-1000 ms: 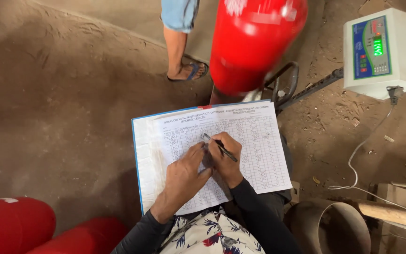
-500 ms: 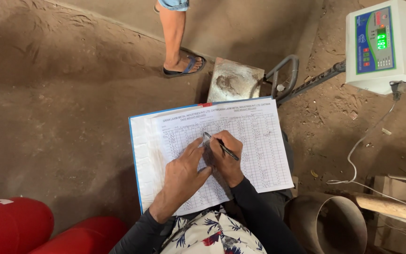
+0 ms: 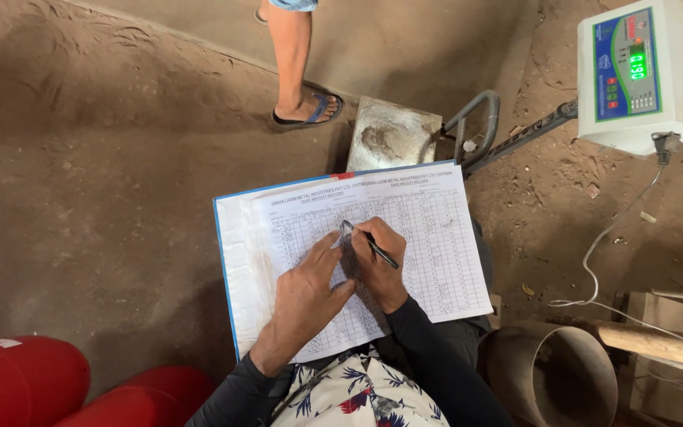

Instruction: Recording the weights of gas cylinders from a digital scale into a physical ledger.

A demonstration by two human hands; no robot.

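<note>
The red cylinder that had stood on the scale a second before was gone, and the worn metal platform lay bare beside the bent handle. The other person had stepped off toward the top of the view; only one leg and a blue sandal showed there. The scale's white display box stayed lit with green digits. To my eye the weighing of that cylinder was over and its figure was going onto the paper, though I could not tell which cell.

The writer had hardly stirred. The right hand was clenched on a black pen, its tip down on the form. The left hand lay flat and open on the sheet just beside it, pressing the paper down and gripping nothing.

The form was a white page ruled into many narrow columns, its upper rows filled with small handwriting. It rested on a blue-edged board across the writer's lap, tilted slightly, near the platform. Red cylinders lay at the lower left, and a steel pipe end stood open at the lower right.
</note>
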